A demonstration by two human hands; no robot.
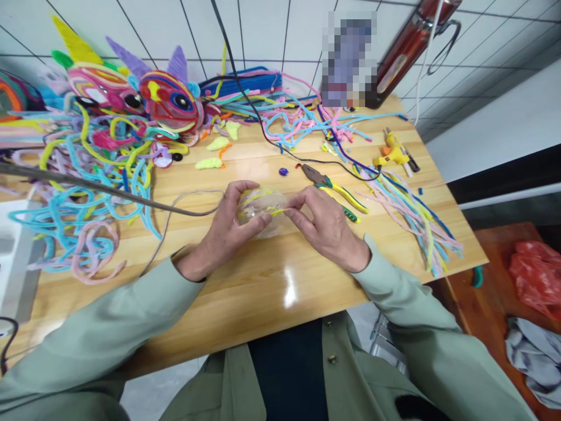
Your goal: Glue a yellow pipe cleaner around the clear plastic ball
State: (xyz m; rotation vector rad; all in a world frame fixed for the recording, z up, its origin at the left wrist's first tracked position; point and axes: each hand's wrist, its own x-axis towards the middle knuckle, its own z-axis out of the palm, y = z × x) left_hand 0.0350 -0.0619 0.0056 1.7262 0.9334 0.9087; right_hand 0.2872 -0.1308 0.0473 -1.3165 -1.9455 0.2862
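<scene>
The ball [264, 202] is clear and has thin yellow strips on it. In the head view, it is in the middle, between the two hands, just above the surface [245, 304] or on it; I cannot tell which.

The left hand [223, 228] curls around the left side of the ball, with its thumb on the near side and its fingers on the far side. The right hand [326, 225] is at the right side of the ball. Its thumb and first finger are pressed together and pinch the end of a yellow strip [279, 211].

Just past the ball is a small purple bit [283, 172]. Past the ball and to the right are the pliers [315, 175], with green and yellow handles. Well to the right of the ball are a yellow glue gun [395, 153] and, nearer the person, a bunch of fuzzy sticks [405, 213].

To the left of the ball, a gray cord [167, 221] bends across the surface. Farther left is a big, messy pile [79, 181] of blue, yellow, pink and purple fuzzy sticks. Past the ball and to the left are yellow-green bits [209, 164] and two bright masks [170, 100] with horns. A red flask [401, 52] stands far past the ball, to the right.
</scene>
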